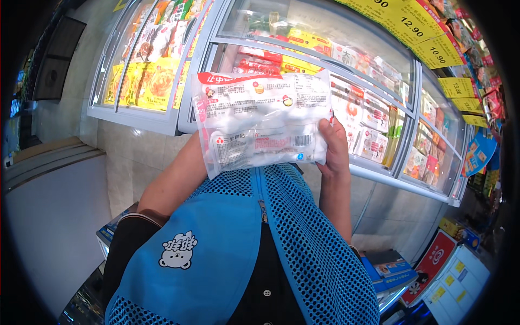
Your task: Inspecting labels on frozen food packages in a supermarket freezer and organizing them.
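In front of my chest is a plastic bag of white frozen food pieces (260,122), printed side up. It has a red strip along its far edge, small print and a barcode. My right hand (333,145) grips its right edge, the thumb lying over the front and the other fingers mostly hidden. From the lower left, my left forearm (176,173) reaches up to the bag's left edge. The left hand itself is behind the bag, so its fingers do not show. Through the film, the pieces look pale and rounded.
Beyond the bag stands a glass-topped chest freezer (374,168) full of packaged food. A second freezer (97,105) with yellow packs is at the left. Yellow price signs (417,30) hang at the upper right. A grey cabinet (54,216) stands at the left, a white-and-red cooler (455,281) lower right.
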Motion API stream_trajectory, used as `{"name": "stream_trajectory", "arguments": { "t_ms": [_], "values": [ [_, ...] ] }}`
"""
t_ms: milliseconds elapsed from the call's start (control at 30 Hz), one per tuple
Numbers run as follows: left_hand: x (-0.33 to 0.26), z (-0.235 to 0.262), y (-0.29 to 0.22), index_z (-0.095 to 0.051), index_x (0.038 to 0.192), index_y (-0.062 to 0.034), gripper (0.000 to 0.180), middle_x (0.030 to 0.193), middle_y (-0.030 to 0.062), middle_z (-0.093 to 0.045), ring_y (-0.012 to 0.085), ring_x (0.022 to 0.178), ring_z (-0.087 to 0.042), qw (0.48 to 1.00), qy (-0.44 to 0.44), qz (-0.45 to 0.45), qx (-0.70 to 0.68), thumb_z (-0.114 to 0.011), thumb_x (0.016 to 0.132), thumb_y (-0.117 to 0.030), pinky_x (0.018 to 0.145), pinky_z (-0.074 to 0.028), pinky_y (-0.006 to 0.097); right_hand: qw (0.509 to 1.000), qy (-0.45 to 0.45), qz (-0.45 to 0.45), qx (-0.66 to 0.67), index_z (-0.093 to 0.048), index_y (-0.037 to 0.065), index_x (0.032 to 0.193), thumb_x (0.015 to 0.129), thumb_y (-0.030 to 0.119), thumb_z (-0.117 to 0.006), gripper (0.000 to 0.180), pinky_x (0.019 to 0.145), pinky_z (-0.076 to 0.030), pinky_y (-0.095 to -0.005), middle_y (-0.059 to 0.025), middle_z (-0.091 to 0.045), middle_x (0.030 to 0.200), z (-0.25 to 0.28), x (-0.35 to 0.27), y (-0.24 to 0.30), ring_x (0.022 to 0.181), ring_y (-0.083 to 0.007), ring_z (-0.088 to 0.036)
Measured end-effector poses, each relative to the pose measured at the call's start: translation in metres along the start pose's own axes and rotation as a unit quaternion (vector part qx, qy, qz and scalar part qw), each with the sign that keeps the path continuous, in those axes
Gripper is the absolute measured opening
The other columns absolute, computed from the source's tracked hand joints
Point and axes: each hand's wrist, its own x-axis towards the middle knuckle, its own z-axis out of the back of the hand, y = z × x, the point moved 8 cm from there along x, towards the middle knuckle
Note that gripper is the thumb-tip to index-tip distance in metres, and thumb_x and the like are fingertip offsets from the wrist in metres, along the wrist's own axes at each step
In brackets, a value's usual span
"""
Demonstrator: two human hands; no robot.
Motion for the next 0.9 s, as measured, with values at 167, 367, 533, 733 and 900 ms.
{"name": "stream_trajectory", "arguments": {
  "t_ms": [167,367,533,733,900],
  "values": [
    [0.000,0.000,0.004,-0.034,0.154,-0.0022,0.057,0.150,0.0213,-0.048,0.0327,0.133,-0.055,1.000,-0.001,0.011,0.024,-0.040,0.109,-0.037,0.104,-0.055,0.047,0.999,0.012,0.002,-0.037,-0.040,-0.007,0.147,0.100,0.031,-0.065,0.066,0.102,-0.054,-0.0384,-0.0204,-0.060,0.138,0.000,-0.003,0.000,0.122,-0.0269,-0.064],
    [-0.003,-0.002,0.005,-0.035,0.154,-0.0022,0.056,0.149,0.0213,-0.049,0.0325,0.132,-0.056,1.000,0.020,0.011,0.017,-0.040,0.109,-0.037,0.103,-0.055,0.047,1.000,0.011,-0.001,-0.017,-0.037,-0.007,0.149,0.100,0.030,-0.064,0.067,0.103,-0.054,-0.0387,-0.0208,-0.059,0.140,-0.003,-0.008,0.004,0.123,-0.0272,-0.063],
    [0.000,-0.005,0.006,-0.035,0.153,-0.0021,0.056,0.148,0.0212,-0.049,0.0324,0.131,-0.056,0.999,0.034,0.007,0.013,-0.040,0.109,-0.036,0.103,-0.056,0.047,1.000,0.008,0.005,0.002,-0.040,-0.007,0.147,0.100,0.027,-0.065,0.062,0.100,-0.055,-0.0377,-0.0202,-0.061,0.136,0.000,-0.010,0.003,0.119,-0.0255,-0.066],
    [0.002,-0.006,0.002,-0.036,0.153,-0.0021,0.056,0.148,0.0211,-0.050,0.0323,0.130,-0.057,0.999,0.049,-0.001,0.007,-0.041,0.109,-0.036,0.103,-0.056,0.046,1.000,0.013,0.000,-0.016,-0.038,-0.008,0.148,0.101,0.031,-0.063,0.066,0.102,-0.054,-0.0379,-0.0210,-0.059,0.138,0.003,-0.011,0.001,0.122,-0.0265,-0.064],
    [-0.001,-0.009,0.004,-0.036,0.153,-0.0020,0.055,0.147,0.0210,-0.050,0.0322,0.130,-0.058,0.998,0.062,-0.011,0.001,-0.041,0.109,-0.036,0.102,-0.056,0.046,1.000,0.014,-0.001,-0.012,-0.042,-0.008,0.145,0.101,0.032,-0.063,0.064,0.101,-0.055,-0.0380,-0.0209,-0.062,0.135,0.003,-0.011,0.002,0.119,-0.0259,-0.066]
  ]
}}
